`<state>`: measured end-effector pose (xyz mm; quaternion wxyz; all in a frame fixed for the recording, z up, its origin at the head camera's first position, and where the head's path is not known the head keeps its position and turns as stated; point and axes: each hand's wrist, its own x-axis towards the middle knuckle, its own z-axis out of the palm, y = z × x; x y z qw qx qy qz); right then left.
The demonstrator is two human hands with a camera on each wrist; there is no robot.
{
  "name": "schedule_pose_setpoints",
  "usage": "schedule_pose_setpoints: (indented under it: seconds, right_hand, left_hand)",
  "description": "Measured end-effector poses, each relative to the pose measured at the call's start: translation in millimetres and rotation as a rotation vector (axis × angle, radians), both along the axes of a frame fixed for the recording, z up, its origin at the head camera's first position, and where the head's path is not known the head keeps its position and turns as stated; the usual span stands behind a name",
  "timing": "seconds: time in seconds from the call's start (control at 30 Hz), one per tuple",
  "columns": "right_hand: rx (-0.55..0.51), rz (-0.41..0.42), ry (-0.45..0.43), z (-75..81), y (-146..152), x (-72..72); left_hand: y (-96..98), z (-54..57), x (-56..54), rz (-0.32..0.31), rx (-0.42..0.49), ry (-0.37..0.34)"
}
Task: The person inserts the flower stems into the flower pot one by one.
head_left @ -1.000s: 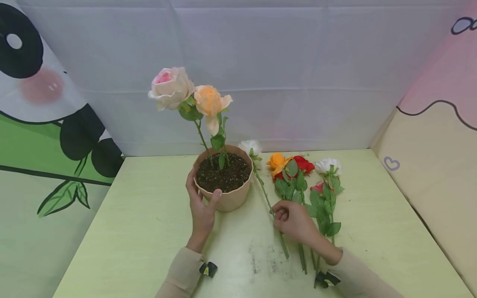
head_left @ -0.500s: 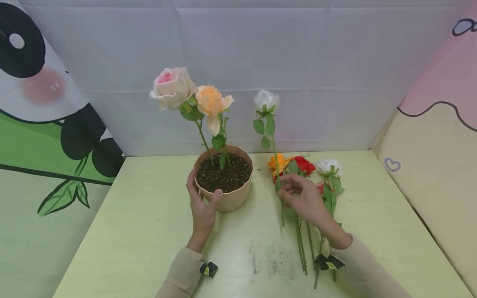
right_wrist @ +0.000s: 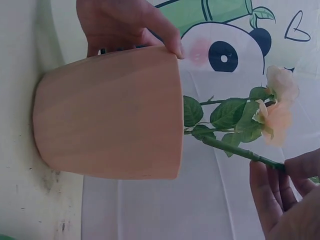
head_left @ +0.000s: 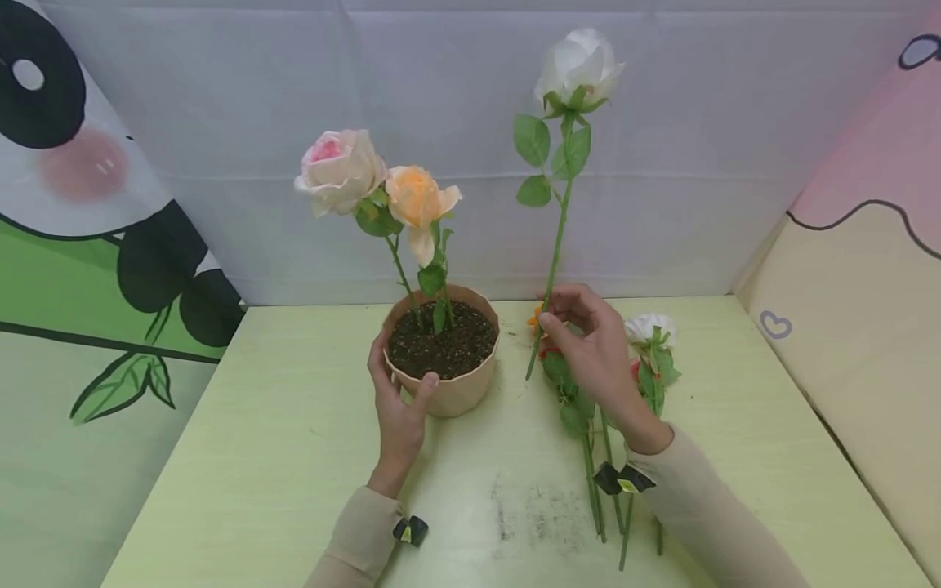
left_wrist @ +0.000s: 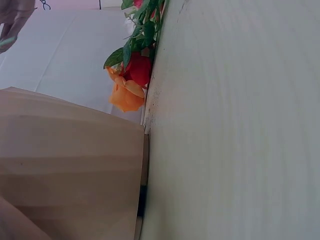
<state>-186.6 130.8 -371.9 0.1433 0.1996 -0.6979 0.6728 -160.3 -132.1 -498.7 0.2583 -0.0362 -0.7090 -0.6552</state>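
My left hand (head_left: 399, 425) holds the left side of a tan flowerpot (head_left: 461, 394), thumb at the rim and fingers along the outer wall. Dark soil (head_left: 441, 347) fills the pot. A pale pink rose (head_left: 341, 173) and a peach rose (head_left: 415, 200) stand upright in it. To the right of the pot, my right hand (head_left: 599, 351) pinches the stem of a white rose (head_left: 579, 69) between thumb and fingers. This rose is nearly upright, its bloom high and its lower stem end above the table. In the right wrist view that stem (right_wrist: 240, 150) points toward the pot's mouth.
Right of the pot, several roses lie on the table (head_left: 294, 457): an orange rose (left_wrist: 126, 95), a red rose (left_wrist: 139, 69) and another white rose (head_left: 650, 328). My right hand partly covers them in the head view. Dark smudges (head_left: 540, 514) mark the tabletop. A cloth backdrop (head_left: 470, 90) stands behind.
My right hand has lifted the white rose off the table, brought it upright and raised it beside the pot. My left hand has stayed on the pot.
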Motion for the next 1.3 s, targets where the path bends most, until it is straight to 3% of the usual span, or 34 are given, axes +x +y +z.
schedule_pose_setpoints:
  seconds: [0.13, 0.23, 0.67, 1.1, 1.3]
  right_hand:
    - [-0.053, 0.021, 0.060, 12.6, -16.5, -12.5]
    - [-0.076, 0.035, 0.097, 13.7, -29.5, -24.6]
    - [0.034, -0.058, 0.171, -19.6, -66.3, -71.4]
    - [0.177, -0.087, 0.229, -42.2, -72.4, -80.7]
    - [0.255, -0.092, 0.246, -44.5, -70.9, -79.8]
  left_hand:
    - [-0.7, 0.8, -0.4, -0.009, 0.013, 0.004]
    - [-0.8, 1.6, -0.6, -0.015, 0.026, 0.011]
    - [1.3, 1.8, -0.9, -0.002, 0.016, 0.019]
    - [2.6, 2.3, -1.4, -0.014, 0.038, 0.010]
    - [1.4, 2.0, -0.5, -0.009, 0.034, 0.009]
